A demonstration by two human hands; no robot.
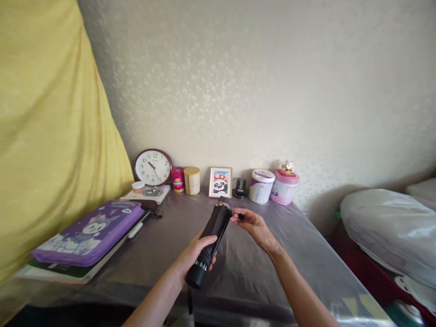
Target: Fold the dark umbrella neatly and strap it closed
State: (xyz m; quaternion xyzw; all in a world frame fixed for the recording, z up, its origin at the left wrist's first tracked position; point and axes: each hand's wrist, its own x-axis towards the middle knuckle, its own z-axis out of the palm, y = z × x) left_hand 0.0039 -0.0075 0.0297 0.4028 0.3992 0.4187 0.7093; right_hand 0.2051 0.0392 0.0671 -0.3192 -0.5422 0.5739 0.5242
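Observation:
A folded black umbrella (pixel 216 225) is held at a slant above the table, its handle end toward me and a dark wrist strap (pixel 190 299) hanging below. My left hand (pixel 198 252) wraps round its lower part, thumb on top. Near the far end, my right hand (pixel 252 225) pinches a small dark strap (pixel 240 216) between thumb and fingers, just right of the canopy. A patterned band (pixel 223 205) shows round the upper part of the umbrella.
The table (pixel 272 254) has a shiny grey cover. A purple case (pixel 91 231) lies on books at left. Along the wall stand a clock (pixel 153 166), a pink can (pixel 177 179), a yellow can (pixel 192 180), a framed panda picture (pixel 220 182) and two tubs (pixel 261 186).

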